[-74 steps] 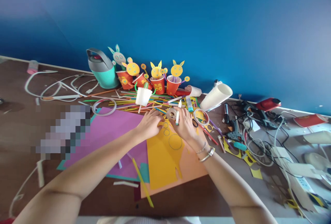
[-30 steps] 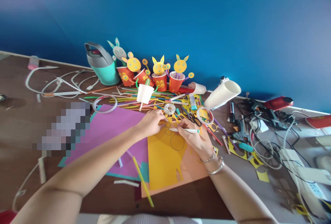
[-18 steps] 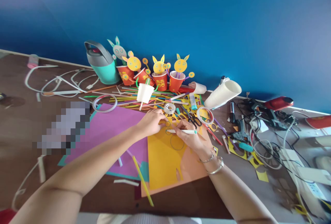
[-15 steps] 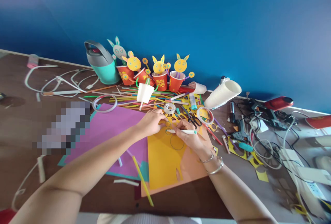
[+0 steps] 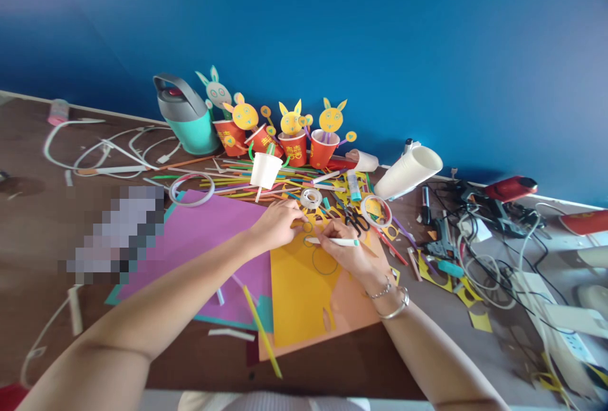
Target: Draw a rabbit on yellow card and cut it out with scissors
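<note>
A yellow sheet of paper (image 5: 297,309) lies over an orange sheet (image 5: 354,306), with pencil-like circle outlines drawn on it. My right hand (image 5: 342,243) is closed round a white marker (image 5: 346,242) with a green end; its tip touches the yellow sheet beside a small circle. My left hand (image 5: 280,220) has its fingers bent together and pressed on the upper left part of the yellow sheet, holding it down. Just beyond the hands are a small roll of tape (image 5: 311,199) and black-handled scissors (image 5: 357,222). My left forearm crosses a purple sheet (image 5: 190,243).
Red paper cups (image 5: 324,150) with rabbit-like paper figures stand by the wall, next to a teal jug (image 5: 194,132). A white cup (image 5: 266,170) stands among coloured straws. Glue guns (image 5: 439,243), cables and a power strip (image 5: 546,303) crowd the right. A large tape ring (image 5: 377,211) lies nearby.
The view has shifted very slightly. Both hands stay in nearly the same place, and the marker tip is still at the small circle.
</note>
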Action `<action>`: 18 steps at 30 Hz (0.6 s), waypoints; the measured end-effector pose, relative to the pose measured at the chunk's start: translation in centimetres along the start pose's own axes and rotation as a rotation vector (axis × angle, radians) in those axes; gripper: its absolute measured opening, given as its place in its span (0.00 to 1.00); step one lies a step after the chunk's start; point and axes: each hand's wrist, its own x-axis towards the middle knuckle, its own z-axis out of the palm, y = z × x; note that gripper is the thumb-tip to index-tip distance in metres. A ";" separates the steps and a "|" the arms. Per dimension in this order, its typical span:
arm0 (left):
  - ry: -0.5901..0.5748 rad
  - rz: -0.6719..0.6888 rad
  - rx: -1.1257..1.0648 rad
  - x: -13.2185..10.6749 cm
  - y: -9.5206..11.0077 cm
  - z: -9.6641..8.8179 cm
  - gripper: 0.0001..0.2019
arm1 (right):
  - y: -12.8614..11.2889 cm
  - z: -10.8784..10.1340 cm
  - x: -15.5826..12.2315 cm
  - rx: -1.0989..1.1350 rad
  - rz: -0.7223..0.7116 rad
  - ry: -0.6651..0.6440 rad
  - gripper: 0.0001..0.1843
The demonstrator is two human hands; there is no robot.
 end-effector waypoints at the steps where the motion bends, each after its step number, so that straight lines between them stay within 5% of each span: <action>1: 0.000 0.001 0.000 0.0 0.0 0.0 0.09 | 0.1 0.1 0.0 -0.011 -0.004 0.009 0.11; 10: 0.005 0.000 -0.013 0.1 0.0 0.1 0.08 | 3.6 1.5 0.0 -0.025 -0.031 0.110 0.11; 18: 0.014 0.002 -0.016 0.1 -0.1 0.2 0.08 | 3.9 1.4 0.0 -0.004 -0.052 0.130 0.12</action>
